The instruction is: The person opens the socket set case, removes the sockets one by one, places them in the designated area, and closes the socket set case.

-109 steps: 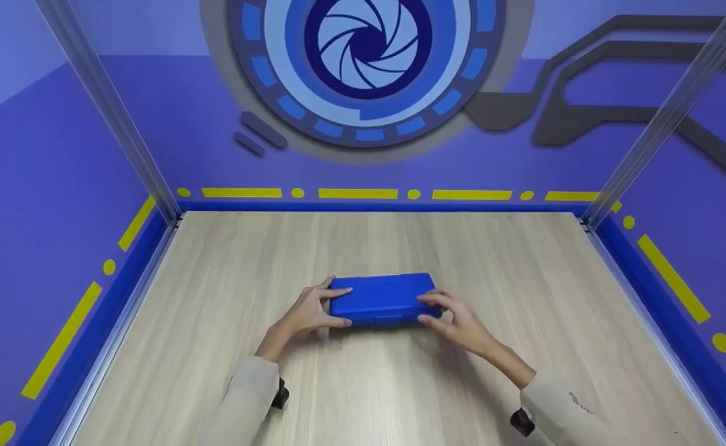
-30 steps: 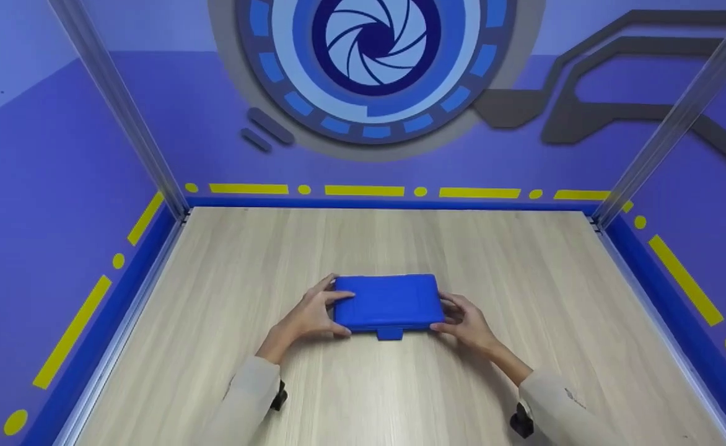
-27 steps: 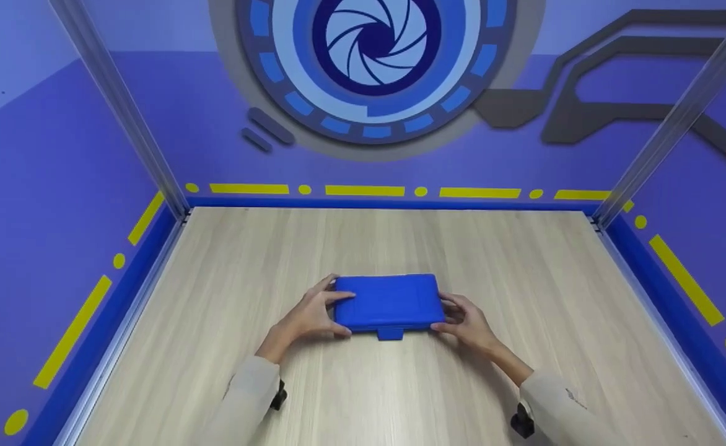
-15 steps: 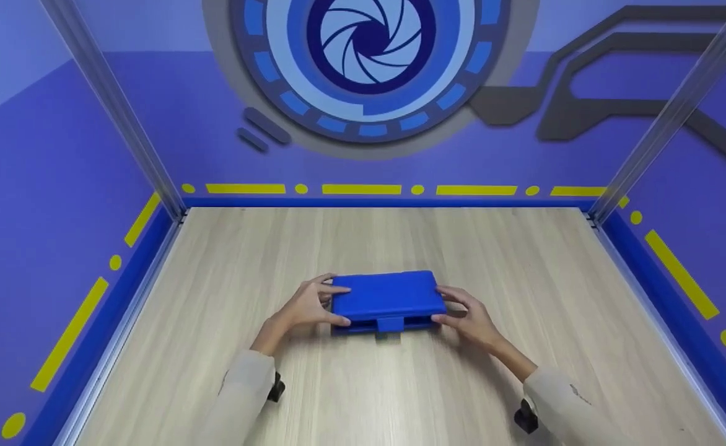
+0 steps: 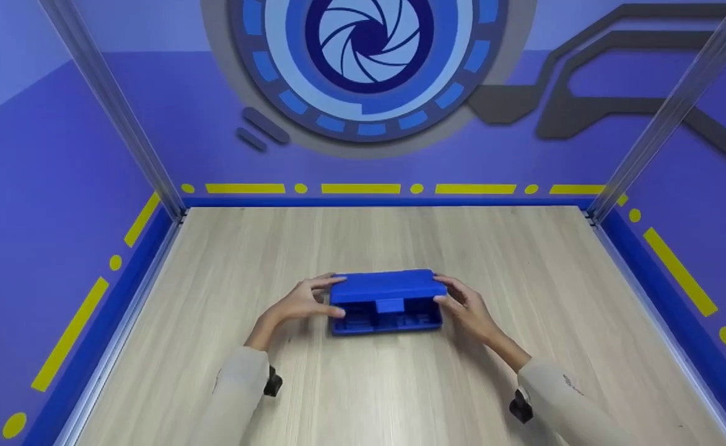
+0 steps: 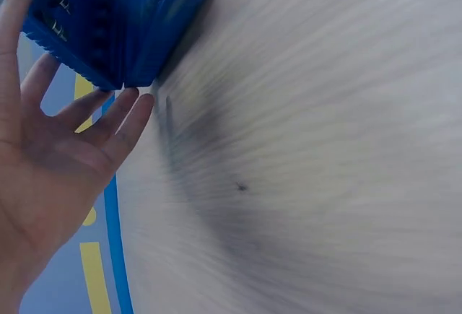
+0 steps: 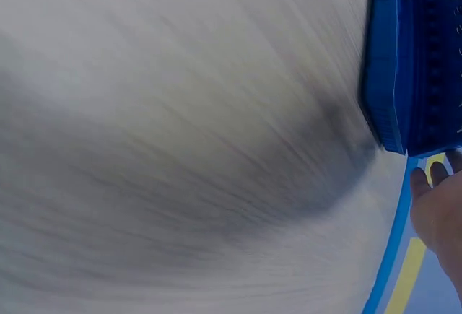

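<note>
A blue plastic case (image 5: 384, 284) lies on the table in the head view, its lid raised at the front and a latch tab (image 5: 390, 305) hanging from the lid's front edge. Dark compartments show inside the base. My left hand (image 5: 301, 302) holds the lid's left end, thumb at the front and fingers toward the back. At the other end my right hand (image 5: 465, 306) grips the lid in the same manner. In the left wrist view, small metallic pieces (image 6: 58, 29) sit inside the case; their kind is unclear. The right wrist view catches the case's edge (image 7: 386, 76).
A light wooden table (image 5: 375, 390) is bordered by blue-purple panels (image 5: 171, 124) with yellow markings at the back and sides. Metal posts (image 5: 115, 111) stand at the back corners. Both forearms wear beige sleeves with a black device at the wrist.
The case was turned so its front tab faces me, then its lid rose from closed to partly raised. Both hands moved up and back slightly with the lid.
</note>
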Demonstrator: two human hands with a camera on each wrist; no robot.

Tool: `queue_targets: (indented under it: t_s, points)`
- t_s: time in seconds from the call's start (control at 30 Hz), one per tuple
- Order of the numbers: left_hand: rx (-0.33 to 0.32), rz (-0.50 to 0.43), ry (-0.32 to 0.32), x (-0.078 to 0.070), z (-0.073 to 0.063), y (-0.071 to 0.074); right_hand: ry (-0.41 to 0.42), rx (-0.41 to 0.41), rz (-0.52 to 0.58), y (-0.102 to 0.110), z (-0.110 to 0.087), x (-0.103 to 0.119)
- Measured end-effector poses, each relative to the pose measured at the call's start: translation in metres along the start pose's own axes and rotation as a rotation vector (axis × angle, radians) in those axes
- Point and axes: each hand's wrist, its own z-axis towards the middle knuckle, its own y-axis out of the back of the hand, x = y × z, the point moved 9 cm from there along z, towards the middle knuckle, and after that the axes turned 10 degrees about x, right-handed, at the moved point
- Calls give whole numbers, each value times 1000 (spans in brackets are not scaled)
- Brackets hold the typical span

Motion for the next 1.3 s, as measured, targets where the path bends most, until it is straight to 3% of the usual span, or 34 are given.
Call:
queue_targets:
  t_s: [0.1, 0.3, 0.53, 0.7, 0.8, 0.9, 1.1, 1.3]
  points:
    - [10, 62, -6, 0, -1, -3, -5, -55, 9, 3, 6, 1]
    - [-52, 158, 1, 0, -2, -8, -62, -151, -44, 13, 21, 12]
    - [-53, 145, -19, 4, -8, -18, -171, -214, -58, 18, 35, 13]
    - [-34, 114, -43, 3, -6, -24, -289, -264, -80, 22, 42, 10]
    - [-16, 85, -68, 3, -3, -28, -311, -265, -54, 21, 45, 5]
    - [-7, 79, -79, 5, -1, -29, -278, -191, -36, 13, 46, -1]
    - [-20, 164, -63, 9, -4, -28, -181, 99, -156, -11, 45, -9]
    - [19, 295, -15, 15, -5, -29, -110, 247, -219, -19, 41, -14]
